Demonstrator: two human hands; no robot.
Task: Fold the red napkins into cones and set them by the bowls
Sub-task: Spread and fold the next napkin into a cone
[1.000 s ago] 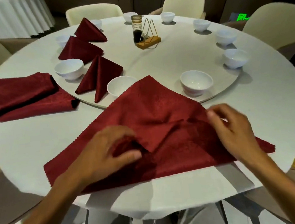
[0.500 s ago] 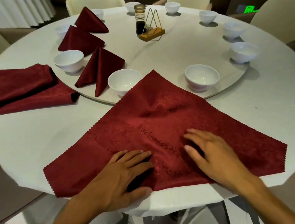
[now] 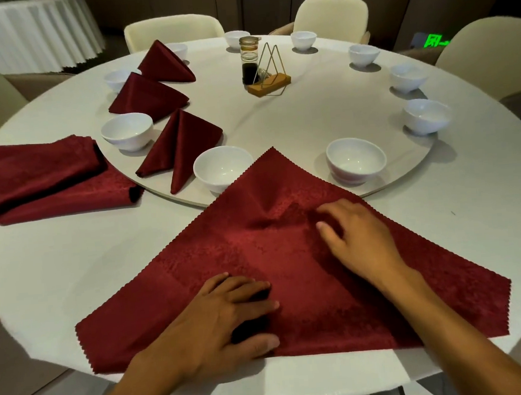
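A red napkin (image 3: 290,273) lies spread as a triangle on the near edge of the round white table (image 3: 71,259), its apex pointing to 12 o'clock and overlapping the turntable (image 3: 309,115) between two white bowls (image 3: 221,168) (image 3: 356,159). The left hand (image 3: 228,321) presses flat on the cloth at about 7 o'clock, fingers spread, gripping nothing. The right hand (image 3: 359,239) rests at 1 o'clock from it, fingers loosely curled on a raised wrinkle (whether it pinches the fabric, I cannot tell). Three folded cones (image 3: 183,144) (image 3: 148,95) (image 3: 164,63) stand beside bowls toward 10 and 11 o'clock. A stack of unfolded napkins (image 3: 42,177) sits at 9 o'clock.
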